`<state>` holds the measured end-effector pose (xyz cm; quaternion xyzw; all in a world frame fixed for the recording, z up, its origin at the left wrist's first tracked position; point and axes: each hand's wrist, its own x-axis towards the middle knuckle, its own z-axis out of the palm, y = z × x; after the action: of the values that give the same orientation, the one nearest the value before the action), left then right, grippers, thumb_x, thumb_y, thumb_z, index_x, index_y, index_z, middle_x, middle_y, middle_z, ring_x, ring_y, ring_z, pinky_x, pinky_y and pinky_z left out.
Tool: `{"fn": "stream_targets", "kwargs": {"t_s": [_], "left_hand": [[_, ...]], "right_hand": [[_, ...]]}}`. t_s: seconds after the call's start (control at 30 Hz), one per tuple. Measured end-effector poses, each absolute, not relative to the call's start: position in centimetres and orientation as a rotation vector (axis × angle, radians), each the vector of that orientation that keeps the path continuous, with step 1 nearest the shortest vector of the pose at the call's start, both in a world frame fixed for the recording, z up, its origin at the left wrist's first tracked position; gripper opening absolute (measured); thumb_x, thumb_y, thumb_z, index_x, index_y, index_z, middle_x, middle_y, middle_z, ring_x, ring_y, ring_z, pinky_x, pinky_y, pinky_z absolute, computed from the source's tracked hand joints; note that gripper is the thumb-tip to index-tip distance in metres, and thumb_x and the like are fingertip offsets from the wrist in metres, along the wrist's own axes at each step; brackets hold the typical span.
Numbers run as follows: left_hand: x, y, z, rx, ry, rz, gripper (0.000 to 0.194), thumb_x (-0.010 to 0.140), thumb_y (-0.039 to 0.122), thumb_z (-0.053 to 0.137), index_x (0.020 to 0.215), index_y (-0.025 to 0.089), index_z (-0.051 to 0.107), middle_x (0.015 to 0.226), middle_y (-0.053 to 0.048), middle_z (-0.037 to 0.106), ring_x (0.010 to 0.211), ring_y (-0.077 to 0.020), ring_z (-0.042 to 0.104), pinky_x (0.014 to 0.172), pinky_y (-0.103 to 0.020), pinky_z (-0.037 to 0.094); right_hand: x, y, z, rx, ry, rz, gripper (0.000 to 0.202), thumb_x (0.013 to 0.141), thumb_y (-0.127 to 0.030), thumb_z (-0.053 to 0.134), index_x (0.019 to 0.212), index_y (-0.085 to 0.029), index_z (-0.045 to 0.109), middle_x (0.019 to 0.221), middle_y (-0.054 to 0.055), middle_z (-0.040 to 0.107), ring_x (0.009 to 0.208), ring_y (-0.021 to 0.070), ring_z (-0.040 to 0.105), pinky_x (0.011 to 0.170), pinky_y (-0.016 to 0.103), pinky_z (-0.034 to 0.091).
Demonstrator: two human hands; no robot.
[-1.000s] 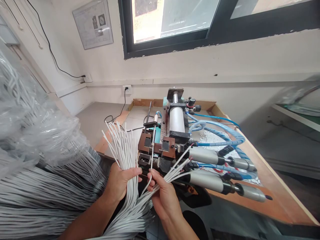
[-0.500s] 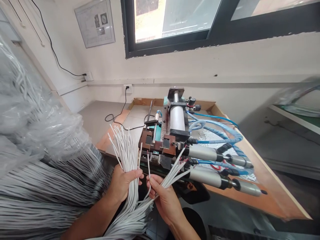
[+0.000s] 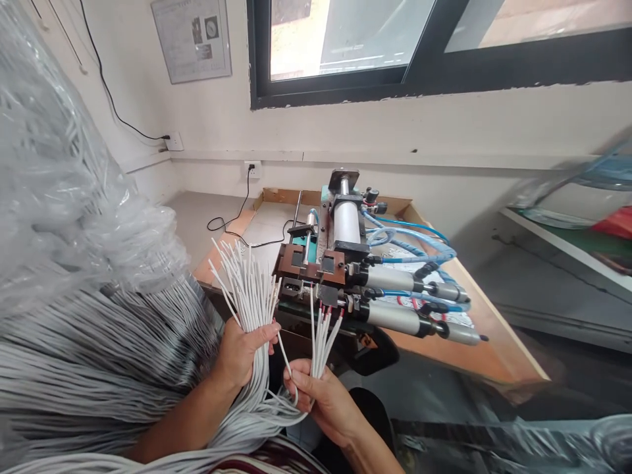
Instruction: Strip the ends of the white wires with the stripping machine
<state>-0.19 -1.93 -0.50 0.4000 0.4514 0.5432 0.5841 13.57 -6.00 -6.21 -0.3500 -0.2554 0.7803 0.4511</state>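
Note:
My left hand (image 3: 241,352) is closed round a thick bundle of white cables (image 3: 249,296), their cut ends fanned out upward. In my right hand (image 3: 323,398) is a smaller bunch of white cables (image 3: 323,342), some with red wire showing at the tips. One single cable (image 3: 284,349) slants between the hands, its lower part pinched by my right thumb and fingers. Just beyond them stands a pneumatic machine (image 3: 311,263) with brown clamp blocks and silver cylinders. The smaller bunch's tips overlap its front edge in view; I cannot tell whether they touch.
Long grey-white cables (image 3: 99,368) hang at the left, partly under clear plastic wrap (image 3: 99,224). Blue air hoses (image 3: 419,247) loop behind the machine's cylinders. A wooden-edged table (image 3: 498,349) carries the machine, and a shelf (image 3: 557,243) stands at the right.
The smaller bunch in my right hand has swung from a rightward slant to nearly upright. A single cable now slants between the hands. The view has shifted slightly.

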Motion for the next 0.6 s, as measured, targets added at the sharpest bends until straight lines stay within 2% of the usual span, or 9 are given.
{"fn": "stream_targets", "kwargs": {"t_s": [0.13,0.27,0.6], "left_hand": [[-0.8,-2.8,-0.9,0.918,1.034,1.281,0.011,0.059,0.017,0.069,0.06,0.011,0.06,0.045,0.003,0.056,0.04,-0.0086,0.048,0.04,-0.02,0.038],[-1.3,-3.4,-1.1,0.873,1.014,1.285,0.01,0.058,0.016,0.068,0.057,0.011,0.059,0.043,0.003,0.055,0.037,-0.0086,0.047,0.039,-0.02,0.038],[-0.6,-3.0,-1.3,0.768,1.062,1.276,0.013,0.054,0.017,0.071,0.057,0.01,0.06,0.042,0.001,0.057,0.036,-0.0094,0.05,0.038,-0.021,0.04]], "right_hand": [[13.0,-7.1,-6.7,-0.841,-0.63,1.998,0.028,0.054,-0.034,0.077,0.064,-0.01,0.067,0.047,-0.002,0.049,0.038,0.0028,0.031,0.039,0.018,0.017],[12.7,-8.3,-6.9,-0.814,-0.644,1.997,0.027,0.056,-0.034,0.077,0.064,-0.01,0.067,0.047,-0.002,0.049,0.038,0.0021,0.029,0.039,0.018,0.015],[13.6,-9.8,-7.6,-0.826,-0.703,1.971,0.029,0.056,-0.036,0.076,0.066,-0.01,0.068,0.048,-0.001,0.05,0.041,0.0039,0.032,0.041,0.019,0.018]]}}
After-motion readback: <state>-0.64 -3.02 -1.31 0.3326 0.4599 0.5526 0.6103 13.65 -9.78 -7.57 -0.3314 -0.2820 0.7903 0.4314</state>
